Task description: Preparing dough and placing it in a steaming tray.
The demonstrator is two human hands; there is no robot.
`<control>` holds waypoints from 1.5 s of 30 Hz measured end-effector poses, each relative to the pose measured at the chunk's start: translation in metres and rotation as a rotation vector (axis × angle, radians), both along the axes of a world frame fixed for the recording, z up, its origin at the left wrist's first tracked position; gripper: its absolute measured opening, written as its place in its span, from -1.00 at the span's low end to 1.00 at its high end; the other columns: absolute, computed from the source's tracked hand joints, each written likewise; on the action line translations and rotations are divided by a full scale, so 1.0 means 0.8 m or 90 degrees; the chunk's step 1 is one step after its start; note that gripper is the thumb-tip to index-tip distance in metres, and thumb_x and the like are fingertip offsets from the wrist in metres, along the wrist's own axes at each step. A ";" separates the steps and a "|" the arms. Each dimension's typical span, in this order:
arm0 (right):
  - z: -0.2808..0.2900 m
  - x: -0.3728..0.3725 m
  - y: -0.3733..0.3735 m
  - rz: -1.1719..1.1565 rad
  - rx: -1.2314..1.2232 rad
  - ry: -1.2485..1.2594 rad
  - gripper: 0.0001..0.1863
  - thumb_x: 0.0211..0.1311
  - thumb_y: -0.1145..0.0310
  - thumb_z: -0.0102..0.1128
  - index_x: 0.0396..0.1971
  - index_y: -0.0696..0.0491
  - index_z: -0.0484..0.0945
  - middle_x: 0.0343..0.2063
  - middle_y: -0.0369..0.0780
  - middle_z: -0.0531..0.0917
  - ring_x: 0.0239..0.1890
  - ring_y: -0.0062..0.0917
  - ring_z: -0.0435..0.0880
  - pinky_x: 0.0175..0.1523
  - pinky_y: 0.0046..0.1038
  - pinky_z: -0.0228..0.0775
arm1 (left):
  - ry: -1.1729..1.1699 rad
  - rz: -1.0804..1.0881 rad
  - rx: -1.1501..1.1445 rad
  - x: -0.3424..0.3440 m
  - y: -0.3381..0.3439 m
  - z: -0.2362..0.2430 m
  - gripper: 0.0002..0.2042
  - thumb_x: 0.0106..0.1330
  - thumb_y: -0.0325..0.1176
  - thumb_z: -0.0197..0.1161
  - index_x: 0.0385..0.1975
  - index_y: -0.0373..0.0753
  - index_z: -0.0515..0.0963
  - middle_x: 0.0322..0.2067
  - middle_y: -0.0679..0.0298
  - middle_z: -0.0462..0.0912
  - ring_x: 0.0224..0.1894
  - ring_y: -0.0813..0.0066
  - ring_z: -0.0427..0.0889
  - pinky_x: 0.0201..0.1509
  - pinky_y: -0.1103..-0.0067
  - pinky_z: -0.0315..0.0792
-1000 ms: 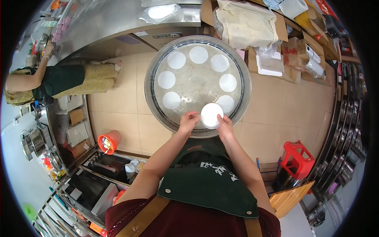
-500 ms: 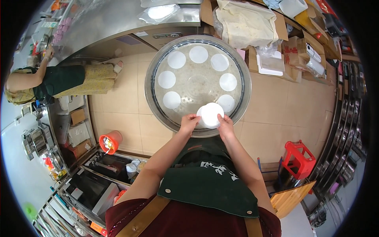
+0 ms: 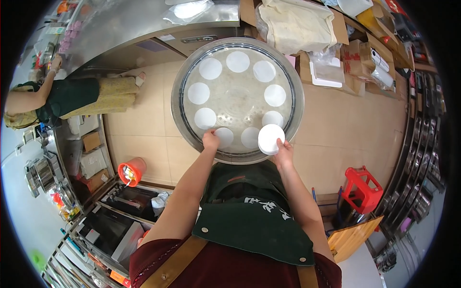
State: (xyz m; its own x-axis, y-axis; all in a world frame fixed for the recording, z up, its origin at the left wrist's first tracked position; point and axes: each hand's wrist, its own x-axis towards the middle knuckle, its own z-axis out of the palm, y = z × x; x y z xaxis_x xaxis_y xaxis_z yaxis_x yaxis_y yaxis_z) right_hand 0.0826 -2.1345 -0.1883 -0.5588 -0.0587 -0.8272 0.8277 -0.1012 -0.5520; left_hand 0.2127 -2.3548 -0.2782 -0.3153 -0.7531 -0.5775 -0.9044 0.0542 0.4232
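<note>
A wide round metal pan (image 3: 235,108) is in front of me, its near rim close to my apron. White paper rounds lie flat inside it, spaced in a ring; one (image 3: 250,138) lies at the near side. At the near left of the pan, my left hand (image 3: 211,139) pinches the left edge of a single paper round (image 3: 224,137), low over the pan floor. My right hand (image 3: 285,153) grips a stack of paper rounds (image 3: 271,138) over the near right rim, thumb on top. That stack partly covers another round (image 3: 272,118) in the pan.
A metal counter (image 3: 129,29) runs along the far left, where a person in a dark apron (image 3: 72,96) stands. Cardboard boxes (image 3: 355,62) are at the far right. An orange bucket (image 3: 132,171) stands on the floor at left, a red stool (image 3: 362,189) at right.
My left hand has moved left, away from the stack, with one paper round. My right hand has shifted right with the stack, uncovering a round at the pan's near side.
</note>
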 end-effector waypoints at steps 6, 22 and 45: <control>0.000 0.010 0.003 0.021 0.022 0.001 -0.78 0.17 0.36 -0.01 -0.25 0.17 0.44 -0.38 -0.22 0.55 -0.40 -0.57 0.53 -0.35 -0.53 0.40 | 0.081 0.032 0.008 -0.004 0.004 -0.012 -0.83 -0.02 -0.53 0.05 -0.40 -0.25 0.51 -0.47 0.11 0.56 -0.36 0.24 0.55 -0.23 0.46 0.40; 0.001 0.009 0.008 0.065 0.014 -0.009 -0.77 0.16 0.35 -0.02 -0.23 0.15 0.43 -0.38 -0.23 0.55 -0.41 -0.56 0.54 -0.36 -0.53 0.39 | 0.133 -0.251 -0.434 -0.039 0.029 0.064 -0.82 -0.02 -0.54 0.09 -0.36 -0.28 0.48 -0.37 0.07 0.51 -0.33 0.11 0.49 -0.24 0.40 0.37; -0.001 0.001 -0.002 0.047 -0.056 0.000 -0.82 0.16 0.40 -0.02 -0.26 0.13 0.45 -0.36 -0.24 0.56 -0.36 -0.59 0.54 -0.28 -0.51 0.40 | 0.344 0.050 0.247 -0.078 0.078 0.063 -0.91 0.06 -0.51 0.16 -0.49 -0.41 0.52 -0.60 0.33 0.50 -0.55 0.66 0.40 -0.46 0.72 0.30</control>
State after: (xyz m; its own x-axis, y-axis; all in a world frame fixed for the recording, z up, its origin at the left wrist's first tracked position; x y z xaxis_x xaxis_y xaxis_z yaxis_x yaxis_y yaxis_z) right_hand 0.0833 -2.1361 -0.1887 -0.5499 -0.1730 -0.8171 0.8349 -0.0880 -0.5433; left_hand 0.1504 -2.2927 -0.2277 -0.5895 -0.5547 -0.5872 -0.5550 -0.2501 0.7934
